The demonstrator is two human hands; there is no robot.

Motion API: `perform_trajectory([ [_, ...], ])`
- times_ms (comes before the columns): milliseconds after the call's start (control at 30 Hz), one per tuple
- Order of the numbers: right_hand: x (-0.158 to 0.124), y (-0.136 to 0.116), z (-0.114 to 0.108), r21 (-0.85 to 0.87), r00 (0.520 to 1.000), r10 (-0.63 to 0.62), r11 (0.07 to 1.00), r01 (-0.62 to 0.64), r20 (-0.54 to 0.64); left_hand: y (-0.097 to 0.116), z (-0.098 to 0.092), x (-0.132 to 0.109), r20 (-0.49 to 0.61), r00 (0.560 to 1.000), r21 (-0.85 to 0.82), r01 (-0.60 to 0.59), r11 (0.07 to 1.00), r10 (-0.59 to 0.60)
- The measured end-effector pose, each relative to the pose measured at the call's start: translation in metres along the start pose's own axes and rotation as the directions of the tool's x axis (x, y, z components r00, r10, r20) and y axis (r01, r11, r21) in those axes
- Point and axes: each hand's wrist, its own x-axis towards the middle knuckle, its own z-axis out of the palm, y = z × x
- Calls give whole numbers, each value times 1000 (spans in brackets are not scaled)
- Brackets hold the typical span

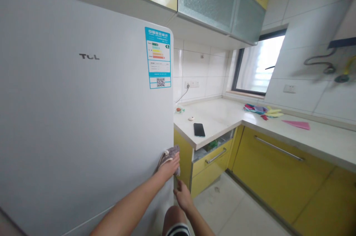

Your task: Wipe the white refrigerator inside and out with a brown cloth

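A tall white refrigerator (111,117) fills the left side, with a blue energy label (158,58) near its upper right corner. My left hand (170,167) presses a greyish-purple cloth (172,151) against the right edge of the door, its fingers closed over the fabric. Just below, my right hand (183,196) is at the same door edge with fingers curled. Whether those fingers grip the edge or something small is hidden.
Right of the refrigerator, a white countertop (217,112) carries a black phone (199,129), a small white round object (191,119), coloured cloths (257,109) and a pink cloth (297,124). A yellow drawer (213,160) sits below. My knee (174,217) shows at the bottom.
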Motion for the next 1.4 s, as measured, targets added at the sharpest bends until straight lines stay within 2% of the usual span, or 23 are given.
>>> perform_trajectory([
  [67,0,-1,-4,22,998,69,997,-68,-16,-20,-6,2,-60,998,12,34,999,-33],
  [133,6,-15,-3,88,998,46,995,-43,-35,-61,-27,4,-133,988,32,78,996,-73],
  [167,11,-28,-2,128,999,2,992,4,-42,-88,-44,3,-177,980,40,103,994,-95],
  [233,24,-70,-2,203,991,-119,971,127,-53,-152,-94,-5,-281,947,49,178,983,-157],
  [267,32,-96,-3,235,980,-189,952,198,-63,-186,-125,-14,-374,902,36,244,969,-213],
  [333,51,-156,-8,272,942,-324,902,336,-90,-249,-194,-37,-539,782,6,375,927,-313],
  [433,81,-234,-17,262,901,-419,862,435,-116,-321,-285,-74,-680,589,-74,537,840,-437],
  [467,89,-252,-18,255,897,-426,860,442,-120,-337,-307,-82,-710,527,-99,581,808,-467],
  [533,103,-272,-17,250,882,-449,846,472,-146,-358,-332,-87,-731,460,-130,631,764,-504],
  [567,108,-276,-15,247,866,-469,831,499,-172,-362,-335,-84,-739,442,-132,645,753,-508],
  [600,111,-276,-11,237,848,-487,816,527,-210,-363,-334,-76,-741,444,-121,649,751,-503],
  [667,114,-270,-5,195,815,-500,803,563,-292,-353,-317,-53,-724,515,-56,619,783,-459],
  [733,117,-263,-2,155,804,-496,811,564,-327,-328,-286,-27,-647,662,35,522,852,-379],
  [800,122,-257,-2,141,814,-495,822,553,-306,-290,-245,-6,-512,818,96,358,929,-262],
  [867,128,-255,-5,152,830,-498,826,542,-251,-245,-199,1,-383,917,108,168,980,-115],
  [900,131,-254,-6,160,835,-500,827,539,-231,-223,-176,-1,-344,937,106,106,989,-63],
  [967,135,-253,-8,169,828,-517,815,554,-215,-189,-139,-14,-327,944,87,71,994,-39],
  [1033,137,-253,-9,166,799,-564,784,598,-210,-174,-119,-32,-364,928,60,106,993,-78],
  [1067,136,-254,-9,168,783,-587,767,619,-205,-175,-117,-42,-384,917,49,134,990,-105],
  [1133,132,-256,-8,187,776,-601,754,630,-193,-192,-131,-57,-420,892,41,201,979,-166],
  [1233,125,-258,-7,221,812,-550,782,583,-195,-247,-187,-68,-488,831,39,325,945,-266],
  [1333,122,-258,-7,239,825,-530,791,564,-195,-308,-257,-62,-600,711,-4,457,890,-368],
  [1400,122,-257,-7,243,827,-527,791,562,-196,-337,-295,-49,-654,626,-37,533,845,-424],
])
